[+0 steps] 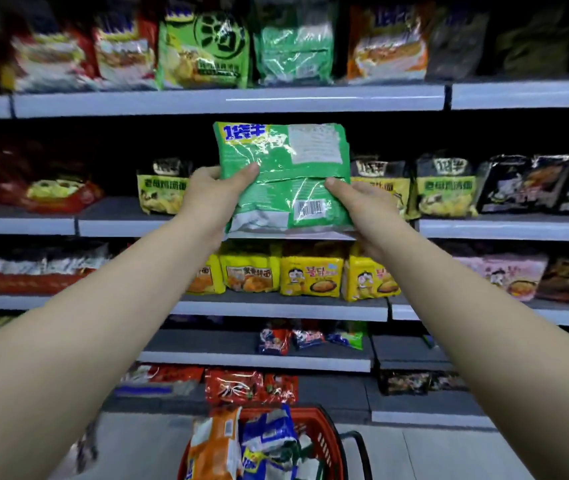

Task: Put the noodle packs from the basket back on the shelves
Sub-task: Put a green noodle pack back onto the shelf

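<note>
**Green pack held up in both hands, just under the shelf it matches**

The green noodle pack is upright between the two hands, its long axis running up and down and its back, with the barcode low on it, turned toward the person. The left hand grips its lower left edge, with the thumb pressed across the face of the pack. The right hand grips the lower right edge in the same way, thumb on the face and fingers hidden behind. Both hold low on the pack, so most of it stands above them.

The coming move turns on what lies straight above the hands. The pack's top edge sits just below the front lip of the upper shelf. On that shelf, up and beyond the hands, stand the matching green packs, also upright. The pack probably belongs there, so it has to rise over the lip and then go forward. Neither hand is clearly nearer the spot, and a two-handed lift looks natural.

Level with the hands and behind them, yellow-and-black packs line the middle shelf. Far below, near the elbows, the red basket holds an orange pack and a blue pack, so more remain to be shelved.
</note>
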Tool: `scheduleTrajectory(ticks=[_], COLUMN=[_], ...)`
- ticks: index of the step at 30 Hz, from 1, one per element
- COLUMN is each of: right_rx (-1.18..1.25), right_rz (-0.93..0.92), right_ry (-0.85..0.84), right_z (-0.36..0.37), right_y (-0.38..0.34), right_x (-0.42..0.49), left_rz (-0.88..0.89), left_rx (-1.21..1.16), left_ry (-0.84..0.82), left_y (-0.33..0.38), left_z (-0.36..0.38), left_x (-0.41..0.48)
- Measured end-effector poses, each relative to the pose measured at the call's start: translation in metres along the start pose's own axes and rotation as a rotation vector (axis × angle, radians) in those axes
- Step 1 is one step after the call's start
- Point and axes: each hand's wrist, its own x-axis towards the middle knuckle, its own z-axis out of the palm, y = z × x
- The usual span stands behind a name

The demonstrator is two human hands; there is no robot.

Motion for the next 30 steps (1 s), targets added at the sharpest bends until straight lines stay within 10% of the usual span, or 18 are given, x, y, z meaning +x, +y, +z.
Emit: scheduleTrajectory(ticks=[19, 30], right_rx=[-0.325, -0.59], right_rz=[-0.477, -0.417], right_ry=[0.111, 0.129], right_z=[-0.02, -0.018], right_y=[-0.144, -0.114], right_x=[0.258, 0.314], left_rz=[0.41, 0.313], left_rx=[0.205, 0.397], left_ry=[0.059, 0.159], left_y=[0.117, 0.078], left_z=[0.087, 0.1], left_x=[0.228, 0.314])
